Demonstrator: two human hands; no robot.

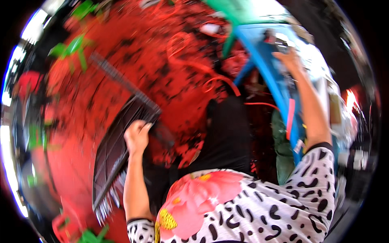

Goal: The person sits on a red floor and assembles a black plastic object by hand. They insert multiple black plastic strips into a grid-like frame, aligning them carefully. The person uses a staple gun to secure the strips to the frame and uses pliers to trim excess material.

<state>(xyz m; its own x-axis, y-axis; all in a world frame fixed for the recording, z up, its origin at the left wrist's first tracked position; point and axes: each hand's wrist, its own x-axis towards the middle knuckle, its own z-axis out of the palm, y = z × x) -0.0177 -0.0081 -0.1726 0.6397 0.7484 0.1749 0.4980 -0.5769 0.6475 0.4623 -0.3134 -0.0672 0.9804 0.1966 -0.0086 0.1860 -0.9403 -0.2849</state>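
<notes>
My left hand (137, 136) is closed on the edge of a dark brown ribbed panel (115, 150), roughly fan-shaped, with a fringed lower edge. A long, straight dark bar (121, 79) runs from its upper corner toward the far left. My right arm stretches forward over a blue plastic stool or small table (259, 52). There my right hand (291, 62) is beside a small shiny grey thing (282, 40), its thumb pointing left. Motion blur hides whether its fingers hold that thing.
Dark scraps lie scattered over the red floor (137, 52). An orange-red cord (190, 62) loops across it toward the blue stool. Bright green plastic pieces (73, 48) show at the far left. A green plastic stool or chair (229, 12) is beyond the blue one.
</notes>
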